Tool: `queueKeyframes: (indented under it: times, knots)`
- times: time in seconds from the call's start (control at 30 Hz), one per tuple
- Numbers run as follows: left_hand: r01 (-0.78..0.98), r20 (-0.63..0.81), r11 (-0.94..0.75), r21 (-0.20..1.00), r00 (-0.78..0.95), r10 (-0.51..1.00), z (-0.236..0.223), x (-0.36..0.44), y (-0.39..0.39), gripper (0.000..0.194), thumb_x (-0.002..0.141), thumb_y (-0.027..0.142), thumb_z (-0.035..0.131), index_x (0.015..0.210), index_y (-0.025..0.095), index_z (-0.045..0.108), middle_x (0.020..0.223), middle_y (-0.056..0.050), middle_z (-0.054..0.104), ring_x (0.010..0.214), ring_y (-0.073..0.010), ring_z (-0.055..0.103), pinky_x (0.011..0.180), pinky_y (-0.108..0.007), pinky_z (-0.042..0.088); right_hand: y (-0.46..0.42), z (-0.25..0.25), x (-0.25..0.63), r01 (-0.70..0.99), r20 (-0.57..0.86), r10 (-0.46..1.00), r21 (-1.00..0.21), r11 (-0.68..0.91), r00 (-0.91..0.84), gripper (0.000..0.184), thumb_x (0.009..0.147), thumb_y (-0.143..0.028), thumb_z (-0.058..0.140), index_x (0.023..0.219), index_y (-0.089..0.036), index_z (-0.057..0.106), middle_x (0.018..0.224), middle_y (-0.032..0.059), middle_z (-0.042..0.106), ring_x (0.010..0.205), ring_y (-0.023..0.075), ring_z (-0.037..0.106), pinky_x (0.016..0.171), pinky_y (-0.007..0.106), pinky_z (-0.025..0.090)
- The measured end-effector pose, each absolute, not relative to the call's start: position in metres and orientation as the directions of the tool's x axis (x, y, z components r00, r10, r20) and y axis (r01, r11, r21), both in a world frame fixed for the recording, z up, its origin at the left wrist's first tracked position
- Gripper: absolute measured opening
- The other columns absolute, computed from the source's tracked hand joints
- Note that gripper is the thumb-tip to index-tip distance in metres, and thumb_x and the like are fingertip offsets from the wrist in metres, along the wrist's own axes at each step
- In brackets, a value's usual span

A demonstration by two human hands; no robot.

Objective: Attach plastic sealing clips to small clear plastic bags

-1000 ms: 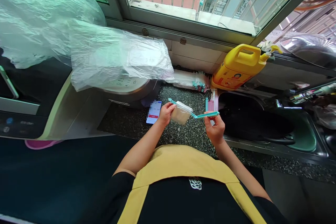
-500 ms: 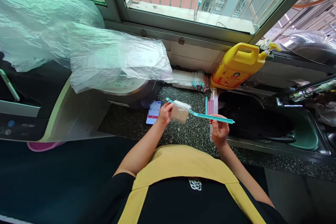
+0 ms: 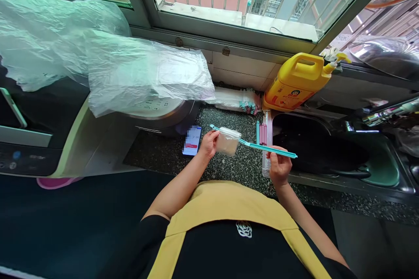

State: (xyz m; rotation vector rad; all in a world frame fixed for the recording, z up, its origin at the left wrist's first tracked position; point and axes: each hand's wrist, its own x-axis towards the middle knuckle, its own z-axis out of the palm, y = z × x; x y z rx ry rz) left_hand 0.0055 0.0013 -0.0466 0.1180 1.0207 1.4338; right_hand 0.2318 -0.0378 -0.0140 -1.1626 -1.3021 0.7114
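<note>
My left hand (image 3: pixel 209 143) pinches the left side of a small clear plastic bag (image 3: pixel 228 141) with tan contents, up near its top edge. A teal bag-sealing clip (image 3: pixel 270 148) is joined to the bag's top. One thin end of it pokes out above my left fingers, and the long part slants off to the right past the bag. Around that long part, near its far end, the fingers of my right hand (image 3: pixel 279 168) are closed. Both hands hover over the speckled counter (image 3: pixel 225 165). What exactly lies under my fingertips is hidden.
More teal and pink clips (image 3: pixel 262 133) lie beside a clear plastic tray (image 3: pixel 266 168). A phone (image 3: pixel 192 140) rests left of my hand. Behind stand a rice cooker (image 3: pixel 157 111) under plastic film (image 3: pixel 147 67) and a yellow jug (image 3: pixel 296 83). A sink (image 3: pixel 382 165) lies right.
Both hands have shifted slightly to the right with the bag and the clip. The clip's long part tilts a little further down at its right end.
</note>
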Motion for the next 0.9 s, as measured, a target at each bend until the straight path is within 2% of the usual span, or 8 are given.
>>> queueKeyframes:
  times: [0.13, 0.3, 0.47, 0.7, 0.9]
  knots:
    - [-0.754, -0.507, 0.208, 0.623, -0.186, 0.842, -0.045, 0.006, 0.001, 0.026, 0.048, 0.024, 0.077, 0.063, 0.014, 0.058, 0.056, 0.002, 0.061, 0.058, -0.0111, 0.059, 0.059, -0.023, 0.042, -0.037, -0.014, 0.233, 0.190, 0.358, 0.914, -0.927, 0.323, 0.192, 0.013, 0.079, -0.030, 0.057, 0.086, -0.019, 0.058, 0.081, 0.0019, 0.059, 0.060, 0.0104, 0.054, 0.056, 0.026, 0.046]
    - [-0.752, -0.495, 0.207, 0.625, -0.178, 0.851, -0.043, 0.007, 0.001, 0.027, 0.048, 0.025, 0.077, 0.064, 0.014, 0.058, 0.057, 0.002, 0.061, 0.058, -0.0106, 0.058, 0.060, -0.023, 0.042, -0.036, -0.018, 0.235, 0.211, 0.313, 0.944, -0.935, 0.286, 0.108, 0.018, 0.079, -0.033, 0.057, 0.091, -0.020, 0.057, 0.085, 0.0036, 0.059, 0.072, 0.0143, 0.059, 0.063, 0.029, 0.050]
    - [-0.749, -0.485, 0.214, 0.627, -0.160, 0.860, -0.041, 0.009, 0.001, 0.028, 0.048, 0.027, 0.077, 0.065, 0.014, 0.058, 0.057, 0.003, 0.061, 0.059, -0.0107, 0.059, 0.061, -0.023, 0.042, -0.031, -0.019, 0.224, 0.222, 0.315, 0.949, -0.927, 0.301, 0.025, 0.035, 0.077, -0.035, 0.061, 0.107, -0.022, 0.050, 0.094, 0.0056, 0.058, 0.082, 0.0159, 0.059, 0.066, 0.029, 0.052]
    - [-0.757, -0.489, 0.208, 0.619, -0.165, 0.857, -0.038, 0.009, 0.001, 0.030, 0.046, 0.026, 0.078, 0.065, 0.013, 0.059, 0.060, 0.001, 0.062, 0.066, -0.0138, 0.061, 0.064, -0.025, 0.043, -0.020, -0.014, 0.203, 0.236, 0.336, 0.933, -0.903, 0.358, -0.127, 0.034, 0.076, -0.034, 0.063, 0.107, -0.024, 0.053, 0.093, 0.0044, 0.058, 0.073, 0.0133, 0.056, 0.060, 0.027, 0.052]
    - [-0.761, -0.493, 0.208, 0.614, -0.164, 0.854, -0.032, 0.010, 0.000, 0.028, 0.047, 0.025, 0.077, 0.064, 0.014, 0.057, 0.057, 0.003, 0.060, 0.058, -0.0100, 0.056, 0.060, -0.023, 0.040, -0.018, -0.019, 0.199, 0.246, 0.342, 0.931, -0.898, 0.364, -0.128, 0.028, 0.076, -0.033, 0.062, 0.103, -0.024, 0.057, 0.085, 0.0024, 0.060, 0.071, 0.0131, 0.058, 0.057, 0.026, 0.051]
